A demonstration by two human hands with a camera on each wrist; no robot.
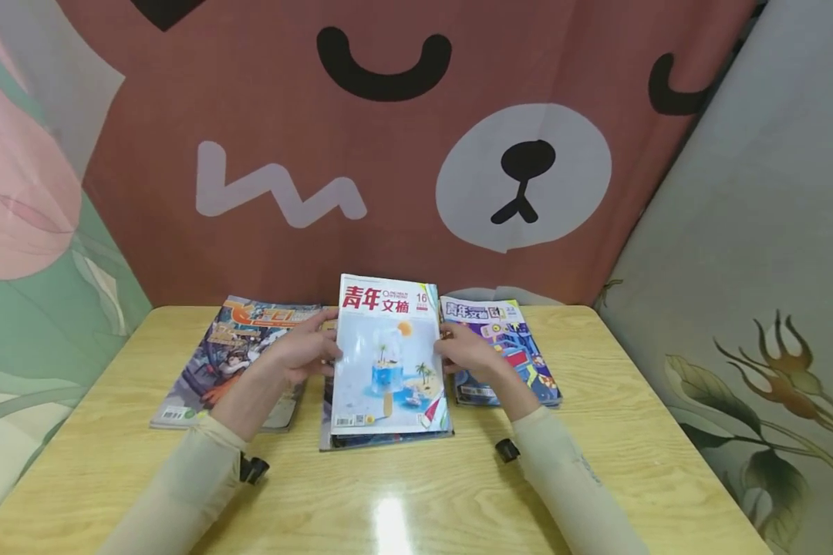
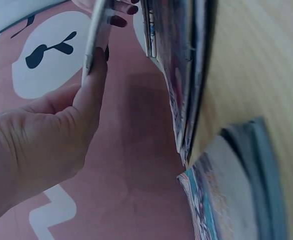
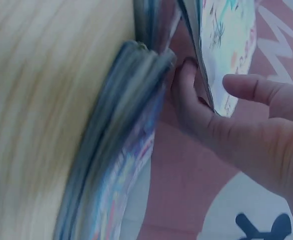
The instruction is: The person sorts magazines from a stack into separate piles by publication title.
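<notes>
Both hands hold a white magazine [image 1: 389, 370] with red title characters and a popsicle picture on its cover. My left hand [image 1: 304, 348] grips its left edge, with the thumb on one face and fingers behind in the left wrist view. My right hand [image 1: 468, 348] pinches the right edge; in the right wrist view the thumb lies over the cover and the fingers [image 3: 186, 80] go behind it. The magazine is raised above a middle stack [image 1: 326, 439], which shows mostly as a dark edge beneath it.
A stack of magazines with a dark illustrated cover [image 1: 208, 362] lies on the left of the wooden table [image 1: 305, 509]. To the right is another stack with a purple, colourful cover [image 1: 527, 354]. A reddish bear-print curtain [image 1: 284, 254] hangs behind the table.
</notes>
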